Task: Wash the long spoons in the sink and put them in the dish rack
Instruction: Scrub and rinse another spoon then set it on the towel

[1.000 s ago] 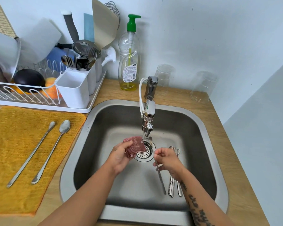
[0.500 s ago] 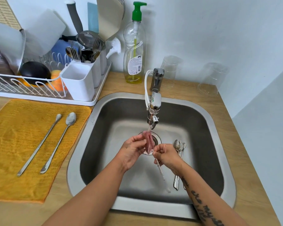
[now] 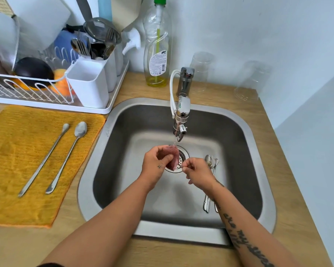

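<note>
Left hand: the left hand (image 3: 156, 164) has its fingers curled round a pink mesh scrubber (image 3: 171, 158), held under the thin stream from the tap (image 3: 180, 120) and above the drain.
Right hand: the right hand (image 3: 199, 173) pinches the thin shaft of one long spoon (image 3: 180, 166) between thumb and forefinger. Only a short piece shows, and the rest is hidden by the scrubber and the fingers.
Held spoon's axis: roughly left to right, with one end in the scrubber and the other in the pinch.
Waiting spoons: a bunch of spoons (image 3: 210, 164) lies on the floor of the sink (image 3: 123, 135), just right of the right hand. Their bowls point far and their handles near, partly under the forearm.
On the mat: two more spoons (image 3: 65, 160) lie on the yellow mat (image 3: 17, 151) left of the sink, bowls far.
Dish rack: the dish rack (image 3: 46, 107) stands far left on the bench (image 3: 281, 180), with its white cutlery holder (image 3: 89, 87) at the corner nearest the sink.
Step, as judged: scrubbing one spoon, with most of the task ahead.
What the next move turns on: the rack lies far and left of both hands. The left hand is nearer to it but busy with the scrubber, so the right hand would carry the spoon across the sink.
</note>
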